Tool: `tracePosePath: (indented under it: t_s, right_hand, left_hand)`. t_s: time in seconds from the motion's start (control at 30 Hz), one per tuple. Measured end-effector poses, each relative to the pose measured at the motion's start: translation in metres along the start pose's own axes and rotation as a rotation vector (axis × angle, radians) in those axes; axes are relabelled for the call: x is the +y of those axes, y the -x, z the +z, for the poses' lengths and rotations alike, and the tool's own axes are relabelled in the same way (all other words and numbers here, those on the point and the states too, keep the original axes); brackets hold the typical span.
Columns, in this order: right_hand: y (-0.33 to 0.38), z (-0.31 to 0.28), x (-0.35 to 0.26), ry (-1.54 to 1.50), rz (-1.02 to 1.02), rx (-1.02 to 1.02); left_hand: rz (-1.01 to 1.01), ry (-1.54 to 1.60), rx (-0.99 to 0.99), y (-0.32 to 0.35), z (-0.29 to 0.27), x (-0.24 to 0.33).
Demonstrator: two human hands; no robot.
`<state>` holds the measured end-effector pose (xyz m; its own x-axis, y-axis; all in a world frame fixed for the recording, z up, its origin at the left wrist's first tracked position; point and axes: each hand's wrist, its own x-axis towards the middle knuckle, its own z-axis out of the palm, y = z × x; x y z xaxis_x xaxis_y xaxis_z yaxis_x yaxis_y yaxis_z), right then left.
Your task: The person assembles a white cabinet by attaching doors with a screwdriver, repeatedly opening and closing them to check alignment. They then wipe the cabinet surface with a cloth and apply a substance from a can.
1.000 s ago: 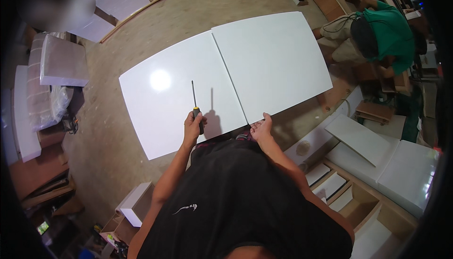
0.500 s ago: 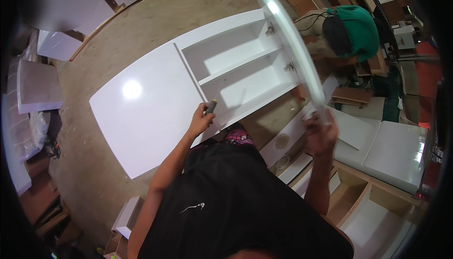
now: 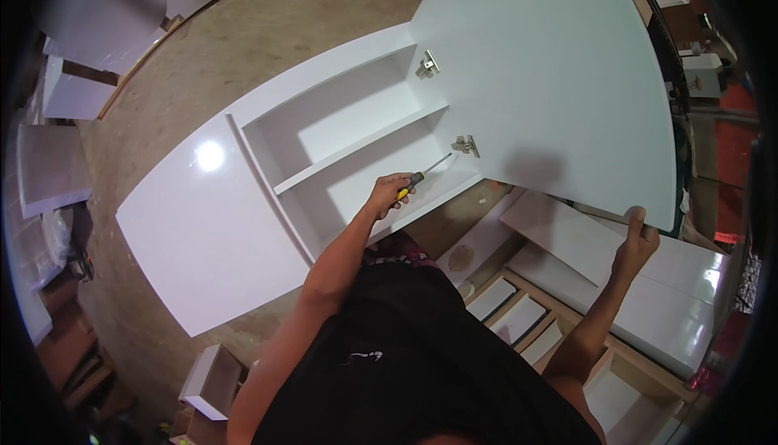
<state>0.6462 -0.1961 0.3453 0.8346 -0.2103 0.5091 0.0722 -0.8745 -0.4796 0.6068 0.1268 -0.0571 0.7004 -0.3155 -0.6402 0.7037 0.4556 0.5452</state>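
My left hand [image 3: 391, 194] is closed round a yellow and black screwdriver [image 3: 412, 186], its tip pointing toward the lower of two metal hinges. That lower hinge [image 3: 465, 146] and the upper hinge [image 3: 426, 64] join a white door [image 3: 567, 72] to a white cabinet [image 3: 340, 147] with one inner shelf [image 3: 361, 148]. The door stands swung out to the right. At its near right corner my right hand [image 3: 636, 244] grips the edge, thumb on the inner face. A second white door [image 3: 215, 226] lies shut over the cabinet's left part.
White panels [image 3: 640, 299] lie stacked at the right, beside an open wooden drawer frame [image 3: 624, 364]. A white panel with a round hole [image 3: 460, 258] lies below the cabinet. Wrapped white boards [image 3: 53, 169] stand along the left. A small white box [image 3: 212, 380] sits at lower left.
The right door has swung further open to the right with my right hand on it. My left hand has carried the screwdriver rightward toward the lower hinge. My view has shifted.
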Motion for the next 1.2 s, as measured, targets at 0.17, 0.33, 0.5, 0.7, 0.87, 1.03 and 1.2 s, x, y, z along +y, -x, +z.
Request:
tracePosePath:
  t_s: [0.17,0.33,0.5,0.7,0.87,1.03,1.2]
  right_hand:
    - [0.0,-0.01,0.091,-0.331,-0.012,0.042]
    - [-0.003,0.016,0.083,-0.662,-0.103,0.154]
    - [-0.006,0.022,0.076,-0.751,-0.127,0.183]
    - [-0.006,0.012,0.098,-0.766,-0.116,0.096]
    - [-0.002,0.009,0.1,-0.891,-0.121,0.102]
    - [-0.002,0.007,0.097,-0.898,-0.119,0.114]
    - [-0.005,0.01,0.093,-0.872,-0.145,0.058]
  left_hand:
    - [-0.089,0.14,0.03,-0.037,0.015,-0.014]
    - [-0.118,0.184,0.058,-0.051,0.015,-0.027]
    - [-0.122,0.21,0.055,-0.057,0.016,-0.026]
    - [-0.202,0.299,0.003,-0.059,0.011,-0.026]
    - [-0.523,0.674,-0.195,-0.075,-0.008,-0.031]
    - [-0.693,0.875,-0.338,-0.085,-0.018,-0.039]
    - [-0.669,0.886,-0.299,-0.077,-0.009,-0.039]
